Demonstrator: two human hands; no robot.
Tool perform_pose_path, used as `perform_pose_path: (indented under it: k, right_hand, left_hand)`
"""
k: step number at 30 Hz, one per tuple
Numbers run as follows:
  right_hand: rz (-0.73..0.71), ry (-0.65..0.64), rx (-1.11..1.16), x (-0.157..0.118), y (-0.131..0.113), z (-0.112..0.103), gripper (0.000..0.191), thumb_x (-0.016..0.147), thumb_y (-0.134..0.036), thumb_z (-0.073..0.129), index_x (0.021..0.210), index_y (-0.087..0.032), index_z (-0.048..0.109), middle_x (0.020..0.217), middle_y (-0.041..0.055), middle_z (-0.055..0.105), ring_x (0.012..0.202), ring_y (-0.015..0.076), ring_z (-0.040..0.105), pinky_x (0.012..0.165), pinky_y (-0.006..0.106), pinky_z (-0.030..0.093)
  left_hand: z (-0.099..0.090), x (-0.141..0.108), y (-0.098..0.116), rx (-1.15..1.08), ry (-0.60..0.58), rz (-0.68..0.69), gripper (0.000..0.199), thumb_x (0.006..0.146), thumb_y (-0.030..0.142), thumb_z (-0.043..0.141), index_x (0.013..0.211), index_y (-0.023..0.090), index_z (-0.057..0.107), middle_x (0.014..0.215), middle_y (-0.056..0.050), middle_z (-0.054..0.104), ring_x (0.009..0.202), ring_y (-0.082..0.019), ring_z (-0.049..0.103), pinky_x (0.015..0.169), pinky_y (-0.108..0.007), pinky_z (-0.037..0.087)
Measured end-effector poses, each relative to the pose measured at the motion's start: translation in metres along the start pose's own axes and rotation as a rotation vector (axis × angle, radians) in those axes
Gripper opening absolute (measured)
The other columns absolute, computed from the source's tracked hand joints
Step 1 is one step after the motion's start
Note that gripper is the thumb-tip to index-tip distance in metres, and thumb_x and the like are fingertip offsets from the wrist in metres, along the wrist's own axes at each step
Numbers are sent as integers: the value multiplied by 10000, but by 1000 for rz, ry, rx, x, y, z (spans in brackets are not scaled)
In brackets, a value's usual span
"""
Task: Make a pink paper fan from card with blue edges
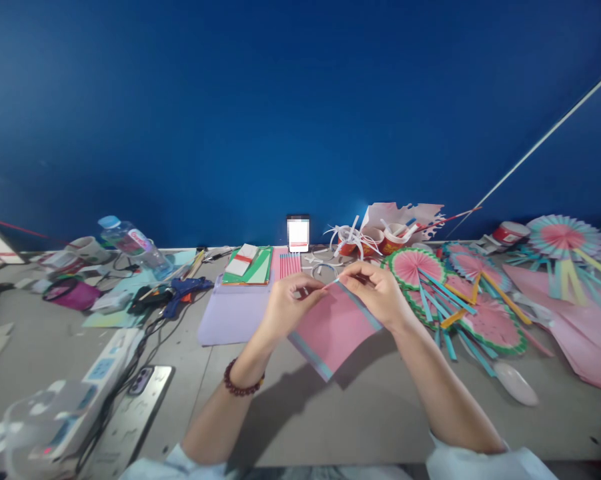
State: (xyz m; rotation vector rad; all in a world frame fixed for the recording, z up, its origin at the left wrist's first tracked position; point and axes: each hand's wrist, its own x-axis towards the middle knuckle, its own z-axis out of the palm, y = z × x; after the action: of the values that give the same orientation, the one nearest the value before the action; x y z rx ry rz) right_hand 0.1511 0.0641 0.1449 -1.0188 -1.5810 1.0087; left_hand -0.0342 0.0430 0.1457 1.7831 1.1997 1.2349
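The left hand (290, 305) and right hand (375, 293) both pinch the pink sheet (333, 330) at its far corner, their fingertips close together. The sheet — blue-grey strips along two opposite edges — slants above the table (365, 423), between the lilac paper (230, 315) on the left and the fans (416, 268) on the right; a lit phone (299, 235) stands beyond.

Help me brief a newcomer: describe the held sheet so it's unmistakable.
Before the blue wall stands a grey table. There, the left hand and right hand meet at a pink sheet. Unlike the pink sheets far right, it has bluish strips along two edges.
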Motion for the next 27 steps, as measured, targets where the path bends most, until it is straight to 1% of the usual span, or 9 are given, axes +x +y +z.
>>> perform_pose_path:
  k: [3, 6, 8, 10, 12, 15, 17, 22, 27]
  right_hand:
    - [13, -43, -23, 0, -1, -2, 152, 785, -344, 646, 790, -193, 648, 792, 26, 668, 769, 161, 610, 722, 291, 486]
    - [20, -131, -26, -1, -3, -6, 156, 796, -345, 639, 859, -204, 655, 868, 32, 676, 826, 164, 620, 762, 299, 495]
    - [23, -197, -30, 0, -3, -8, 230, 771, -362, 673, 948, -216, 663, 954, 43, 680, 857, 173, 624, 767, 309, 505]
    - [22, -233, -61, 0, -2, -8, 315, 737, -377, 713, 1009, -225, 668, 1013, 55, 679, 862, 183, 626, 755, 320, 512]
    - [-8, -230, -123, 2, -1, -8, 288, 731, -382, 726, 970, -225, 692, 974, 54, 686, 835, 185, 624, 729, 317, 507]
    - [-82, -215, -204, 3, 0, -6, 167, 770, -374, 699, 820, -217, 723, 834, 41, 680, 782, 180, 614, 702, 308, 484]
    - [-116, -206, -219, 3, 0, -6, 155, 783, -363, 689, 775, -212, 724, 791, 38, 670, 760, 177, 607, 696, 306, 474]
    - [-182, -169, -252, 4, 2, -6, 144, 809, -324, 660, 738, -203, 692, 771, 38, 658, 750, 175, 595, 694, 306, 461]
    - [-198, -136, -299, 7, 5, -7, 138, 840, -296, 608, 756, -201, 663, 805, 44, 652, 773, 180, 582, 726, 320, 452]
  left_hand:
    - [0, 0, -2, 13, -2, 15, 77, 781, 227, 685, 727, 174, 698, 724, -27, 690, 663, -131, 600, 588, -230, 444]
    - [0, 0, -3, 22, -16, 33, 83, 794, 225, 675, 733, 175, 700, 722, -27, 686, 664, -134, 597, 589, -232, 443]
    - [1, 0, -3, 32, -28, 40, 89, 802, 220, 668, 734, 173, 701, 723, -31, 684, 669, -137, 600, 596, -235, 446]
    - [2, -1, -2, 51, -40, 46, 93, 809, 209, 660, 735, 172, 702, 726, -34, 683, 676, -140, 604, 610, -240, 450]
    - [2, -3, -1, 66, -51, 59, 93, 819, 196, 647, 752, 173, 707, 741, -37, 684, 683, -140, 607, 618, -241, 454]
    - [3, -5, -1, 76, -64, 85, 93, 833, 197, 632, 789, 179, 712, 757, -40, 684, 695, -144, 612, 608, -237, 455]
    - [3, -5, -1, 88, -70, 95, 93, 837, 209, 632, 797, 181, 712, 755, -41, 684, 702, -148, 616, 608, -239, 456]
    - [3, -5, -1, 114, -72, 105, 78, 834, 218, 640, 818, 187, 709, 795, -41, 692, 742, -153, 630, 647, -246, 472]
    - [0, -3, -5, 113, -97, 66, 113, 839, 274, 635, 847, 190, 711, 827, -49, 701, 758, -163, 637, 664, -260, 487]
